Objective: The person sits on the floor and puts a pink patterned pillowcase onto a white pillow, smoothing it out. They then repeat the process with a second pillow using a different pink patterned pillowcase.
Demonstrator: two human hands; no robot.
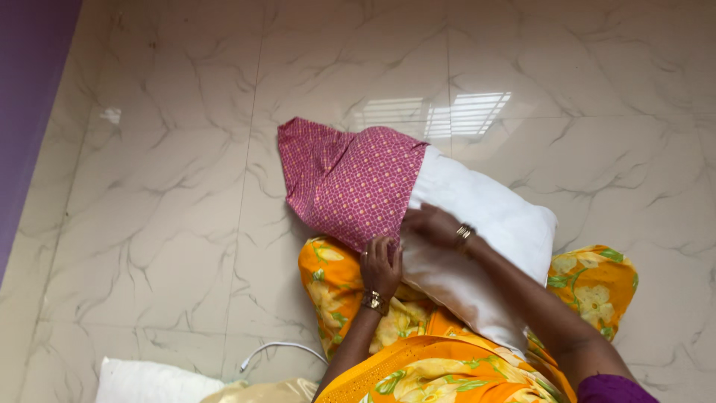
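The pillow is white, plump and smooth, lying slantwise across the person's lap, with its far end reaching out over the floor. A pink cover with a fine pale lattice print sits over that far end like a loose hood; its closed tip sags empty to the left, and its open edge crosses the pillow about a third of the way down. The rest of the pillow is bare.

The left hand, with a watch at the wrist, has its grip closed on the cover's lower edge, the fingers curled over the cloth just where it meets the lap. The right hand, with rings on the fingers, lies on the pillow right at the cover's open edge; its fingers are bent, but whether they pinch the cloth or only press on it I cannot tell.

Under the pillow is an orange dress with yellow flowers. On the marble floor near the bottom left lie a second white pillow, a cream cloth and a white cable. A purple wall runs along the left.
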